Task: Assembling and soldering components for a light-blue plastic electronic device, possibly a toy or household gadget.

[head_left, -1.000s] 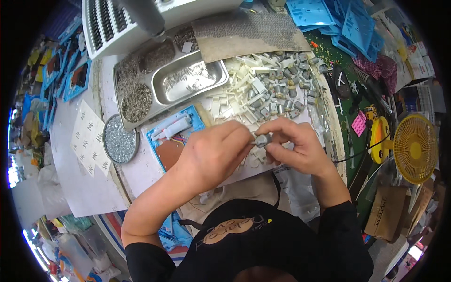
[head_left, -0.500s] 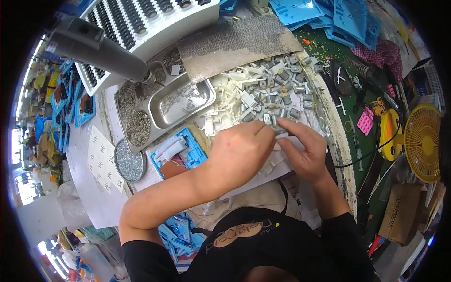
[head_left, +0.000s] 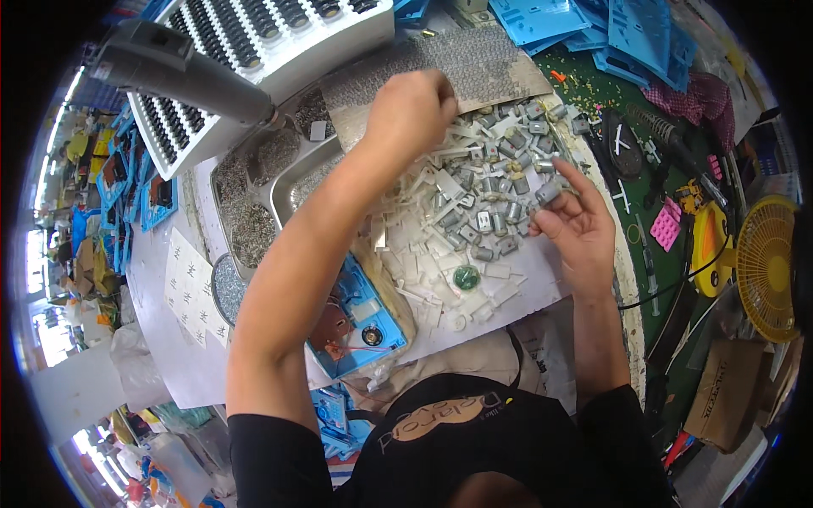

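My right hand [head_left: 586,239] holds a small grey motor [head_left: 549,193] between thumb and forefinger, at the right side of a pile of loose grey motors [head_left: 500,210] and white plastic parts [head_left: 423,273]. Farther back, my left hand [head_left: 410,114] hovers over or touches a brown board [head_left: 483,61] covered with rows of tiny metal pieces. Its fingers are bent together; whatever they pinch is hidden. Below my left forearm lies an open blue plastic housing [head_left: 377,326] with wires and a round dark part, partly covered by the arm.
A steel compartment tray [head_left: 241,199] holds small metal parts, beside a round dish [head_left: 227,288]. An electric screwdriver [head_left: 190,76] hangs at left before a white foam tray [head_left: 330,42]. Blue panels [head_left: 631,38] are stacked far right; a yellow fan [head_left: 766,267] stands right.
My hands have parted. The left has moved up and away to the brown board, uncovering more of the pile and housing. The right has shifted right and now shows a motor in its fingers.
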`<state>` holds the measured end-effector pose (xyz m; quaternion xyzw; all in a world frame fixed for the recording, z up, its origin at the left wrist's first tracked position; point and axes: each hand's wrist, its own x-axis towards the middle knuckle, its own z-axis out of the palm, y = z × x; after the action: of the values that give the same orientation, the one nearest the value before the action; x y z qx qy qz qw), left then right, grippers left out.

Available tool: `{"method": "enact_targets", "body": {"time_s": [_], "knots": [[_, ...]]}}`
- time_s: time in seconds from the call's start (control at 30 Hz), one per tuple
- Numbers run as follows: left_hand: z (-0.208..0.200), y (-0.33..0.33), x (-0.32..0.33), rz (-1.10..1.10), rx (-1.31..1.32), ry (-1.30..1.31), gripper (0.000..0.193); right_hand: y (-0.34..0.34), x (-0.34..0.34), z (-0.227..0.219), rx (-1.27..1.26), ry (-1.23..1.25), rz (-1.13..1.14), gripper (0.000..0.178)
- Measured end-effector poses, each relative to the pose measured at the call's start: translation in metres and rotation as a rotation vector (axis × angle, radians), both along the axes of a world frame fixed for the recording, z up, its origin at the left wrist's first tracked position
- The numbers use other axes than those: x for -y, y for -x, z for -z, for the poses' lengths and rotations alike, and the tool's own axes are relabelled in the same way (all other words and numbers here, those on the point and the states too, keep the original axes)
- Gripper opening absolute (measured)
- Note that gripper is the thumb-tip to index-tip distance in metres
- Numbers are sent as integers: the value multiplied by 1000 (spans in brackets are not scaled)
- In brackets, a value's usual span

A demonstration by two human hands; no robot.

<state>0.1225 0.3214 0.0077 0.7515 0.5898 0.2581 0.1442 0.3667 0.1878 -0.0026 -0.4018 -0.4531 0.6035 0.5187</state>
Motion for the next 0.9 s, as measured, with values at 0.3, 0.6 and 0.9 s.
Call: {"method": "enact_targets", "body": {"time_s": [0.3,0.6,0.9], "knots": [[28,-15,-23,-36,4,-28,19,-31,16,12,54,54,-55,53],[-26,2,17,111,-70,-559,15,-1,26,-16,649,-140,-507,41],[-71,52,242,-76,761,271,13,23,15,-8,921,-405,-633,38]]}}
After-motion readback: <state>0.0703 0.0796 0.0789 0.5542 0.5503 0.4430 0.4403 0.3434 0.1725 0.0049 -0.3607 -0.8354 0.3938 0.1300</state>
